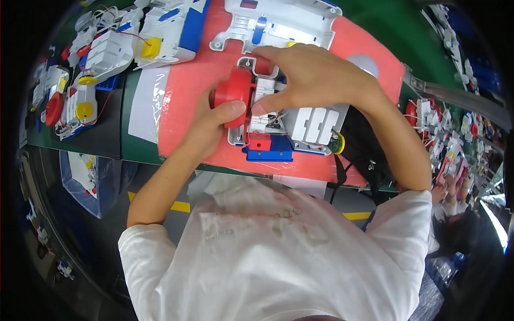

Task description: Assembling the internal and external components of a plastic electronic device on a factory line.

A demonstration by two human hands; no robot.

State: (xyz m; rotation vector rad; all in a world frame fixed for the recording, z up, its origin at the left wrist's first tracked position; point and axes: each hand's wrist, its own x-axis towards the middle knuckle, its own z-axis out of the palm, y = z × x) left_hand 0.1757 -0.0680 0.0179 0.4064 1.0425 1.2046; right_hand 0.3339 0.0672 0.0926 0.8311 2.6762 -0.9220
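A white plastic toy body (313,124) with a blue and red base lies on a red foam pad (187,101). A round red plastic wheel (234,91) sits at its left end. My left hand (211,125) grips this wheel, thumb across its front. My right hand (310,75) reaches over from the right, fingers pressed on the white inner part beside the wheel. Thin wires show inside the body under my right hand. A yellow disc (339,143) sticks out at the body's right end.
A second white shell (278,21) lies at the pad's far edge. Several white, blue and yellow toy assemblies (107,53) crowd the green bench on the left. More parts line a conveyor (450,128) on the right, where another person's hand (447,184) works.
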